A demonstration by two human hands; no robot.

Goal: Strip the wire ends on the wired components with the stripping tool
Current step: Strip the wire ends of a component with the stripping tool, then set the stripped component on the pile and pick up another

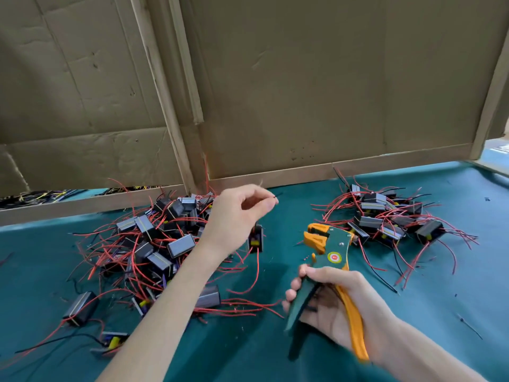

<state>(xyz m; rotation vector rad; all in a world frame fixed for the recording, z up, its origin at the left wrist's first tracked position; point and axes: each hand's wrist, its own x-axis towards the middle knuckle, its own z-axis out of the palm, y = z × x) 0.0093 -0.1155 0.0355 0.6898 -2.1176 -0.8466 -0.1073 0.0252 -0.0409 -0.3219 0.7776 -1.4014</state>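
The left hand [237, 216] pinches a thin black wire [277, 196], likely limp, near its tip. The right hand [340, 307] grips the green-and-orange stripping tool [329, 250].

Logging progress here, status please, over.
Left hand pinches black wire end, component hanging below. Right hand grips stripping tool, not yet on wire. Nothing between them.

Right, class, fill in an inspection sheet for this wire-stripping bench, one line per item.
Surface: green cloth covers the table.
Job's things: left pile and right pile of wired components; stripping tool.
Clutter: wire scraps lie on the cloth.
Grippers: left hand pinches a wire of a hanging component; right hand grips the tool's handles.
Cables: red and black leads splay from both piles.
Surroundings: cardboard panels stand behind.
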